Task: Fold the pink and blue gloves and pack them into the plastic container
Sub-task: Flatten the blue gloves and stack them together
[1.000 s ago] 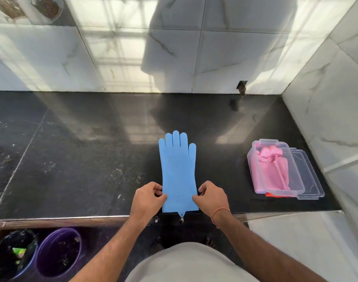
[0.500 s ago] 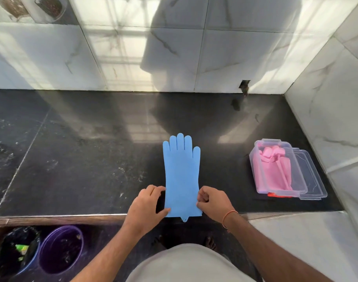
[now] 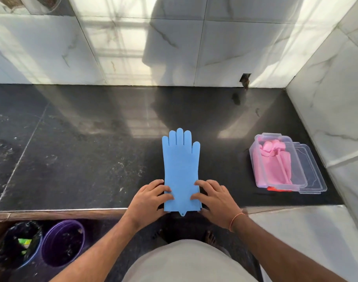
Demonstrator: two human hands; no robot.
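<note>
A blue glove (image 3: 181,165) lies flat on the black counter, fingers pointing away from me, its cuff at the counter's front edge. A second blue layer shows under its right side. My left hand (image 3: 148,198) rests on the cuff's left side and my right hand (image 3: 213,197) on its right side, fingers spread flat on it. The clear plastic container (image 3: 255,159) stands to the right with the folded pink gloves (image 3: 272,167) inside.
The container sits on its clear lid (image 3: 312,174), with something red (image 3: 275,189) under it. White tiled walls close the back and right. Below the counter's edge stand a purple bucket (image 3: 62,241) and a bin with a black bag (image 3: 17,243).
My hands have gone from pinching the cuff's edges to lying flat on it with fingers spread. The glove has shifted slightly away from the counter's front edge.
</note>
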